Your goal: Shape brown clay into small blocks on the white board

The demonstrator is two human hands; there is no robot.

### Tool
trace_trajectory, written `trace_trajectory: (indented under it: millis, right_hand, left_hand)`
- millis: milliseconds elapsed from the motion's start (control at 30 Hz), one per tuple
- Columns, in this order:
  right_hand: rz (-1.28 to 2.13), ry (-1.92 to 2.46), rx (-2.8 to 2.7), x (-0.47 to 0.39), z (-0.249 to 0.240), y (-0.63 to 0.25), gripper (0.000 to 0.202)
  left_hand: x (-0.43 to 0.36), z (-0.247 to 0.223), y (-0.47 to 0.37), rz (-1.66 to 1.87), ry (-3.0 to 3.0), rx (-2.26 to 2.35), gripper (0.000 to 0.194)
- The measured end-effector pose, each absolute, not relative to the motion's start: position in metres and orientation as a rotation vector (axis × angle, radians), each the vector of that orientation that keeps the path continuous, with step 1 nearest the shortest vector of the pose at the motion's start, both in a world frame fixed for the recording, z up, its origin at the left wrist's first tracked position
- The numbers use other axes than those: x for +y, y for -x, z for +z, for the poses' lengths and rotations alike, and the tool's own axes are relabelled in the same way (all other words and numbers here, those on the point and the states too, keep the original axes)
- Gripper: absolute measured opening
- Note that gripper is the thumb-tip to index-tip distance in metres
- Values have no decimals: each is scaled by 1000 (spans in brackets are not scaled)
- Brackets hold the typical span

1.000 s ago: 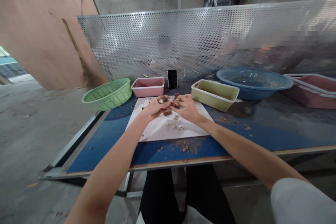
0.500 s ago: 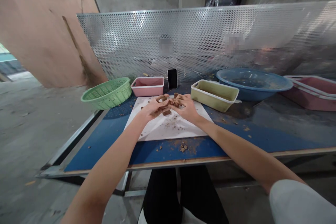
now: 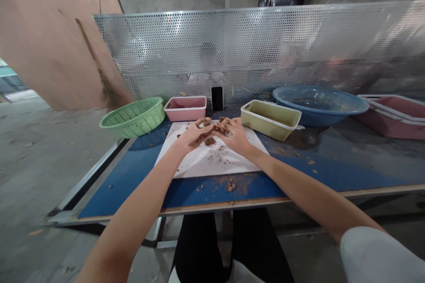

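My left hand point(image 3: 195, 135) and my right hand point(image 3: 234, 135) meet above a white board point(image 3: 189, 166), fingers curled in and fingertips together. Whatever they pinch between them is too small and covered to make out. Below the fingers, a brown earthy lump point(image 3: 209, 141) rests on the board. Another brown piece point(image 3: 222, 120) shows just behind my right hand, and a third point(image 3: 207, 123) by my left fingers. Brown crumbs point(image 3: 217, 157) are scattered over the board in front of the hands.
Behind the board stand a green basket point(image 3: 133, 119), a pink bin point(image 3: 186, 114), an upright phone point(image 3: 217, 99) and a yellow-green bin point(image 3: 268, 124). Farther right are a blue basin point(image 3: 318, 112) and stacked pink bins point(image 3: 392, 119). Small clods point(image 3: 231, 185) lie near the blue table's point(image 3: 133, 185) front edge.
The hands stay together over the board, with only slight finger movement. The whole view has shifted a little, and my legs below the table sit somewhat farther apart.
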State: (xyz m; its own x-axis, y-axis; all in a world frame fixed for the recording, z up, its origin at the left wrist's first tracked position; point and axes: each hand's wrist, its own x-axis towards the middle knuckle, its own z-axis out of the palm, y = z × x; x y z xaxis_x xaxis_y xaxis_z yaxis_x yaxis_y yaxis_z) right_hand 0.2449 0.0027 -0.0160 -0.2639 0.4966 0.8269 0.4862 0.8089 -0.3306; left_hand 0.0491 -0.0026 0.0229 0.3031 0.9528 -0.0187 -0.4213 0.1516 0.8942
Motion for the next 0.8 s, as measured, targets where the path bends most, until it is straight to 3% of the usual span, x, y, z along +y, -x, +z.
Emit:
trace_trajectory:
  millis: [133,633,800]
  right_hand:
    - [12,733,-1900,4,-15,-246,30]
    - [4,754,-1896,2,-17,-244,25]
    - [24,735,-1906,2,-16,-244,28]
  left_hand:
    - [0,21,-47,1030,-953,714,20]
    - [-4,21,-47,1042,-926,700,34]
    - [-4,21,-50,1075,-918,702,29]
